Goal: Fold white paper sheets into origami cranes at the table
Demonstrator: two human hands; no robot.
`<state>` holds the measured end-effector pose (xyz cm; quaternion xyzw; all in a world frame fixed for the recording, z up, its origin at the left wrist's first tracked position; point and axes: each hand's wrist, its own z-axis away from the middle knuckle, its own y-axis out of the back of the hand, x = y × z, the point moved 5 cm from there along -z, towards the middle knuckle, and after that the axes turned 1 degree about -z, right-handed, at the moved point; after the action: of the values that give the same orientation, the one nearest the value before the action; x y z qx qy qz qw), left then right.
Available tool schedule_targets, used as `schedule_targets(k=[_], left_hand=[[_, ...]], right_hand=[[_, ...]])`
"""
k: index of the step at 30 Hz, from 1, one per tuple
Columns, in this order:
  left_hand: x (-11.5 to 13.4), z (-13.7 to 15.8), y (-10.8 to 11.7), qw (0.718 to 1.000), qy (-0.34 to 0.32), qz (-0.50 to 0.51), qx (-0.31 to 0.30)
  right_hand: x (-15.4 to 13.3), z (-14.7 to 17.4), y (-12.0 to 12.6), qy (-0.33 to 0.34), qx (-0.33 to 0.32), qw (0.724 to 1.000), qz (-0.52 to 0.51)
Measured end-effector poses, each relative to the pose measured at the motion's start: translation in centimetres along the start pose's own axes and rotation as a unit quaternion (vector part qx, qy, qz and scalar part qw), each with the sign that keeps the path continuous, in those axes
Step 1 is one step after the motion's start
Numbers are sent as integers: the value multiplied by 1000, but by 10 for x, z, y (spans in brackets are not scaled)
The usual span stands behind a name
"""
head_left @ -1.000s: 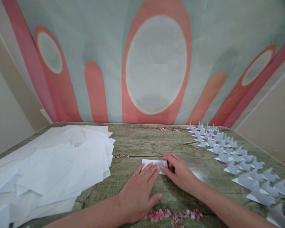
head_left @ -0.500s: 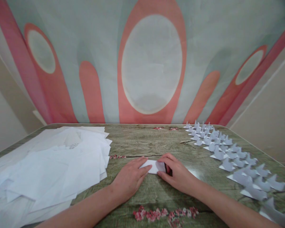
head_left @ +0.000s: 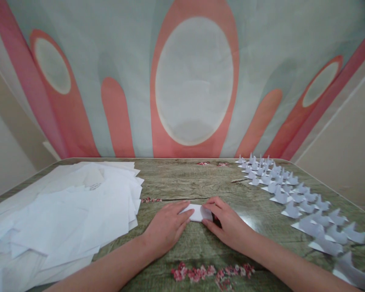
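Note:
A small piece of folded white paper [head_left: 197, 213] lies on the wood-patterned table in front of me, between both hands. My left hand [head_left: 169, 225] presses on its left end, with the fingers laid over the paper and the thumb along its near edge. At the right end, my right hand [head_left: 225, 221] pinches the paper between thumb and fingers. Something dark shows in the gap under the right palm; I cannot tell whether it is shadow or an object. The paper's two ends are partly hidden by my fingers.
A wide, loose pile of white paper sheets [head_left: 79, 219] covers the table's left side. Rows of folded white paper birds [head_left: 292, 210] stand along the right side. Pink flowers are printed on the table top [head_left: 182, 178]. Behind its far edge hangs a patterned backdrop [head_left: 194, 81].
The left thumb has drawn back slightly to the left on the paper. Otherwise both hands and the folded paper stay in nearly the same place.

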<state>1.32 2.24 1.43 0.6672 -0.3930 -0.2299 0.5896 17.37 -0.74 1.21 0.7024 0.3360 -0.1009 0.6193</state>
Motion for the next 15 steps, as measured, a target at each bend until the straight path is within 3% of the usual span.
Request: schedule_targets(k=[15], left_hand=[[1,0,2,1000,0,9,21]], right_hand=[[-8,3,-4,47,25,983,176]])
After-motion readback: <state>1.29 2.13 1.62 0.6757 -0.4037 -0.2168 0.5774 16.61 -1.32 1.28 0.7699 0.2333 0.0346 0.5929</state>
